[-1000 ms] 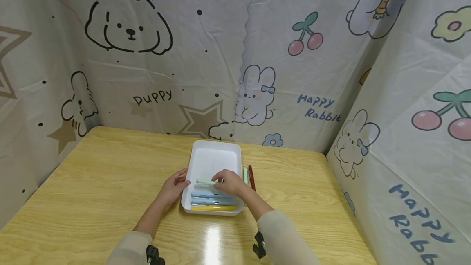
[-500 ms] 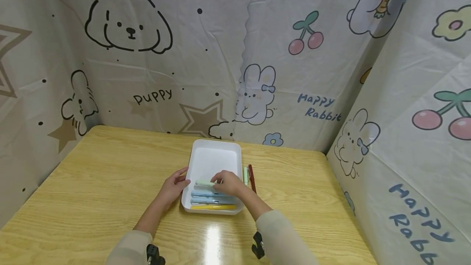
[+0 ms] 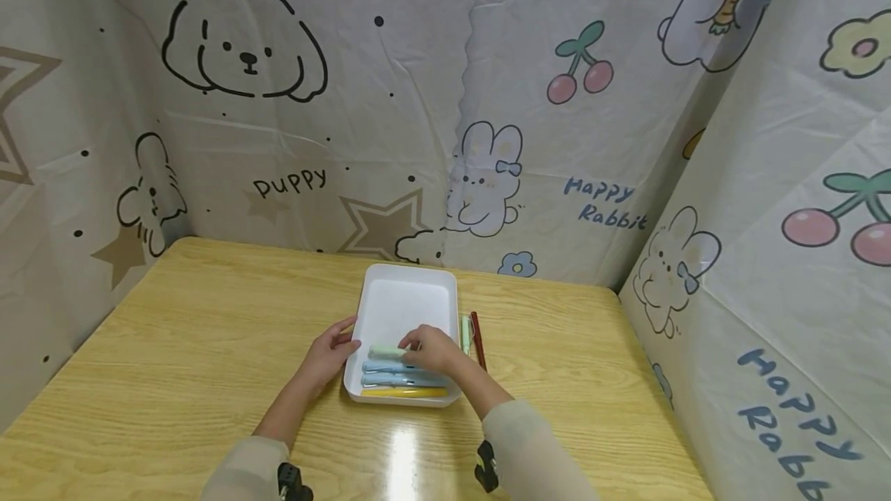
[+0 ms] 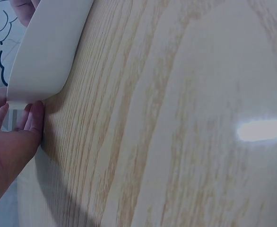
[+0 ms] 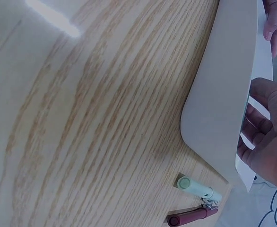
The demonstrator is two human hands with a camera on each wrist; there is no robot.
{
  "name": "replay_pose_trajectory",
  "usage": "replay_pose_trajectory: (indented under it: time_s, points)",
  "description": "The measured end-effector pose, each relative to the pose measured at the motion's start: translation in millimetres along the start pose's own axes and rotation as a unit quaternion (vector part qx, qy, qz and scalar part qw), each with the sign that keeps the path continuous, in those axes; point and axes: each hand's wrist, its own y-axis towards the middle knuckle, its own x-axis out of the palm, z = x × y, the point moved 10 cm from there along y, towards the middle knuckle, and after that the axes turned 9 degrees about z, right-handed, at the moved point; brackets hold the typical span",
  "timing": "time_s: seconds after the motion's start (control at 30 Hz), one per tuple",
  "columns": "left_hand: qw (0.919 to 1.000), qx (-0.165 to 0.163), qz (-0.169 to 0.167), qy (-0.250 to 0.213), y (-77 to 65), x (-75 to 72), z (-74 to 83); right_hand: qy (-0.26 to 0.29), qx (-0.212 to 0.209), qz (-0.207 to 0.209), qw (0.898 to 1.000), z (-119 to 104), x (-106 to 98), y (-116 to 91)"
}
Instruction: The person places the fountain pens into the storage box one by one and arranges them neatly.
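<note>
A white tray point(image 3: 411, 292) stands on the table, and in its near half lie a yellow pen point(image 3: 397, 392) and two light blue pens point(image 3: 390, 380) side by side. My right hand point(image 3: 433, 349) pinches a light green pen point(image 3: 386, 352) just beyond the blue ones; the pen's right end is hidden by the fingers. In the right wrist view the tray wall hides those fingertips in part. At the tray's left side, my left hand point(image 3: 327, 356) rests against the wall with thumb and fingers spread. The left wrist view shows its thumb point(image 4: 34, 123) beside the tray's corner.
Right of the tray, another light green pen point(image 3: 465, 332) and a dark red pen point(image 3: 477, 337) lie on the wooden table point(image 3: 230, 315). Printed cloth point(image 3: 390, 138) hangs behind the table and along its sides.
The light green pen in my right hand has shifted slightly nearer to the blue pens and shows more of its width. My left hand and the tray stay in place.
</note>
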Motion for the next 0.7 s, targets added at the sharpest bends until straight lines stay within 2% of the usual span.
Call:
replay_pose_trajectory:
  time_s: [0.7]
  points:
    - [0.9999,0.005,0.009,-0.001,0.1,-1.0,0.2,0.01,0.022,-0.004,1.0,4.5,4.1,0.6]
